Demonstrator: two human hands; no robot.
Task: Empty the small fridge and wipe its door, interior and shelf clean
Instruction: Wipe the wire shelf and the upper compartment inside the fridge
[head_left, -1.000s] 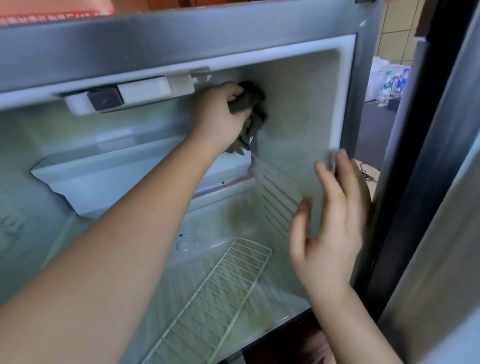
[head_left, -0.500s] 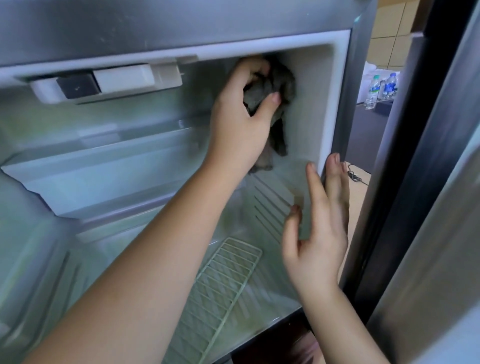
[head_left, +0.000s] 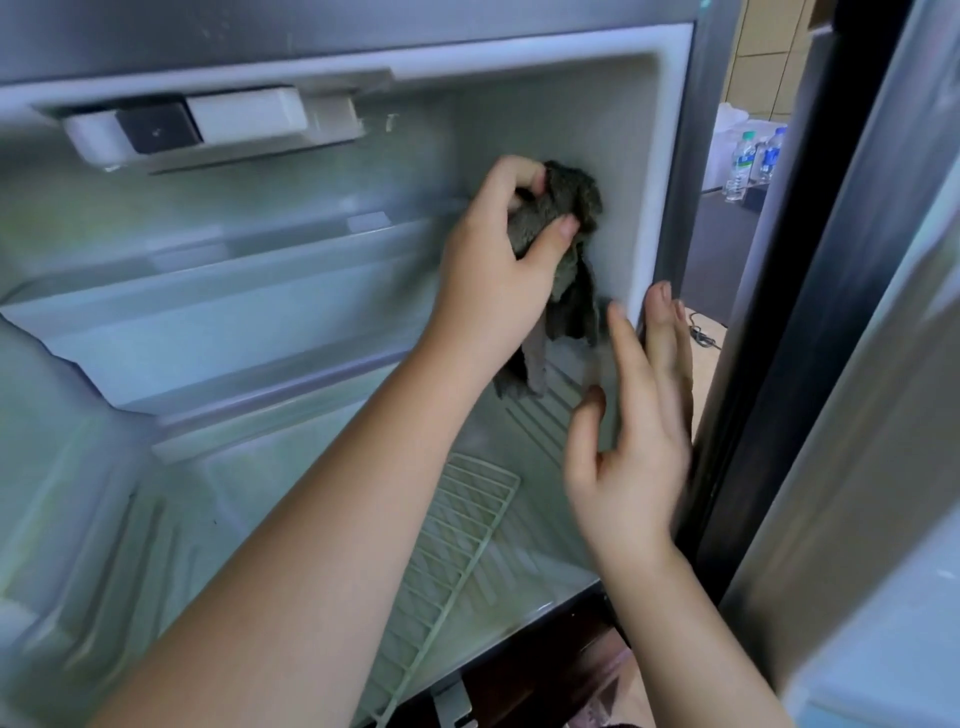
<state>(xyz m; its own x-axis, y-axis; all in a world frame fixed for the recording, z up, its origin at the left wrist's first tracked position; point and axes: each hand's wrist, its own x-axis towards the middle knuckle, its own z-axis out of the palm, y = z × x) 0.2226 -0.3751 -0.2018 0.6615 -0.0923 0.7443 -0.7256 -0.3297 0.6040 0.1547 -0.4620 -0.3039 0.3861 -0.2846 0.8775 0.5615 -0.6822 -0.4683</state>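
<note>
While the left hand (head_left: 496, 275) clamps the cloth (head_left: 569, 205), its length hanging down, the right hand (head_left: 631, 457) is splayed.

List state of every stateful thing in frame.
Small grey fridge: door open, no food visible.
White wire shelf: off its rails, lying slanted on floor.
Dark grey cloth: bunched, against right inner wall.
Left hand: grips cloth.
Right hand: open, fingers straight.
Clear plastic water bottles: upright, capped.

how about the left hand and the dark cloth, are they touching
Touching. The head view shows the left hand gripping the cloth, with thumb and fingers curled round it.
</note>
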